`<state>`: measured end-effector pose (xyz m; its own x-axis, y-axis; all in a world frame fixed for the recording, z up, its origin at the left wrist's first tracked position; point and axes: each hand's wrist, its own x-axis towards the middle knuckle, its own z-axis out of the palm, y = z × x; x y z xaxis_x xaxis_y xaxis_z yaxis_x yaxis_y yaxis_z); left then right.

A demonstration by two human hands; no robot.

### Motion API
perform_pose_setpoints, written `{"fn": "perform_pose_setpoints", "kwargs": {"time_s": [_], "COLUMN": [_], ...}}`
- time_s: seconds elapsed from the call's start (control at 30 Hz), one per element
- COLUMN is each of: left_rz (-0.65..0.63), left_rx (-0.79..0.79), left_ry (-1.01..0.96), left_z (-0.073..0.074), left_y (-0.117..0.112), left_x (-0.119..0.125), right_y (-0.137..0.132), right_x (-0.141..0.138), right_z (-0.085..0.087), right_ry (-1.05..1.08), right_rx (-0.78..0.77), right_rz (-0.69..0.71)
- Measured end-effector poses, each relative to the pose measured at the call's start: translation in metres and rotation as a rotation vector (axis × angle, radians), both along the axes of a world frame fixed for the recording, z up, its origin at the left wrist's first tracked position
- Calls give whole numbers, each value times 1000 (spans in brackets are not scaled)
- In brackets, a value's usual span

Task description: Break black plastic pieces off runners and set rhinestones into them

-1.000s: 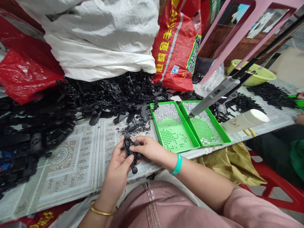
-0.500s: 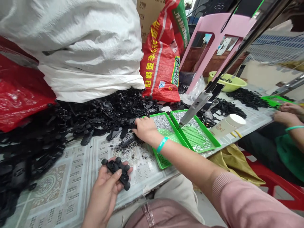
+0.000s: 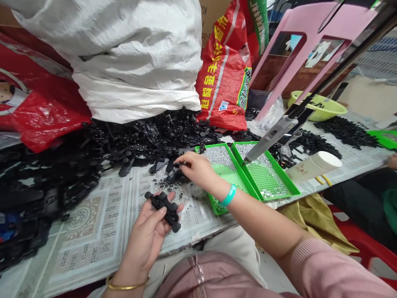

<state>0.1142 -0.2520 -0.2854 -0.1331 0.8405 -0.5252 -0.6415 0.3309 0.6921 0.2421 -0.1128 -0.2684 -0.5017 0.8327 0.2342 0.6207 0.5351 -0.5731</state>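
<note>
My left hand (image 3: 148,231) is closed on a black plastic part with round knobs (image 3: 163,206), held just above the patterned table cover (image 3: 93,231). Farther out, my right hand (image 3: 196,169) pinches something small and dark at its fingertips, over a scatter of tiny bits (image 3: 173,180). It hovers at the edge of the big heap of black plastic parts (image 3: 124,140), right beside the left green tray (image 3: 221,165). A teal band circles my right wrist; a gold bangle sits on the left.
Two green perforated trays hold small silvery pieces; the right tray (image 3: 266,174) has a grey pen-like tool (image 3: 273,136) resting in it. A white cup (image 3: 313,165) lies beside them. Big white (image 3: 130,62) and red sacks (image 3: 229,70) stand behind. Another person's hand (image 3: 392,161) shows at right.
My right hand left the part, reached out to the heap's edge and now lifts a little with a pinch. My left hand kept the knobbed part and dropped toward me.
</note>
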Motion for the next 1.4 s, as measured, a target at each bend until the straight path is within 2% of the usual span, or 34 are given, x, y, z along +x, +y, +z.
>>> {"fn": "perform_pose_setpoints", "kwargs": {"time_s": [0.03, 0.1, 0.2, 0.3, 0.4, 0.5, 0.57, 0.8, 1.07, 1.13, 1.2, 1.3, 1.33, 1.4], "left_rz": [-12, -21, -12, 8, 46, 100, 160, 281, 251, 279, 320, 366, 373, 389], "left_rx": [7, 17, 31, 59, 85, 102, 90, 78, 178, 169, 154, 175, 183, 193], "left_ry": [-27, -64, -81, -59, -1, 75, 135, 243, 75, 90, 134, 162, 165, 172], "left_z": [1, 3, 4, 2, -1, -3, -4, -5, -3, -3, -3, -4, -4, -4], "left_y": [1, 2, 3, 2, 3, 4, 5, 6, -1, -2, 0, 2, 2, 2], "left_x": [-1, -3, -2, 3, 10, 13, 13, 18, 22, 22, 23, 25, 25, 26], "right_y": [-10, -29, -49, -61, -67, -70, -74, -86, -88, -91, -93, -96, -97, -97], "right_x": [2, 7, 14, 19, 20, 20, 21, 13, 0, -1, -1, 3, 3, 4], "right_z": [-2, -6, -12, -13, -14, -17, -15, 1, -17, -20, -21, -23, -24, -26], "right_ry": [144, 311, 371, 495, 668, 767, 808, 666, 767, 765, 718, 565, 527, 518], "right_rx": [-75, -191, -359, -654, -906, -851, -803, -835, -847, -839, -764, -567, -536, -569], "right_rz": [64, 88, 138, 227, 142, -51, -128, -147, -223, -218, -211, -223, -233, -247]}}
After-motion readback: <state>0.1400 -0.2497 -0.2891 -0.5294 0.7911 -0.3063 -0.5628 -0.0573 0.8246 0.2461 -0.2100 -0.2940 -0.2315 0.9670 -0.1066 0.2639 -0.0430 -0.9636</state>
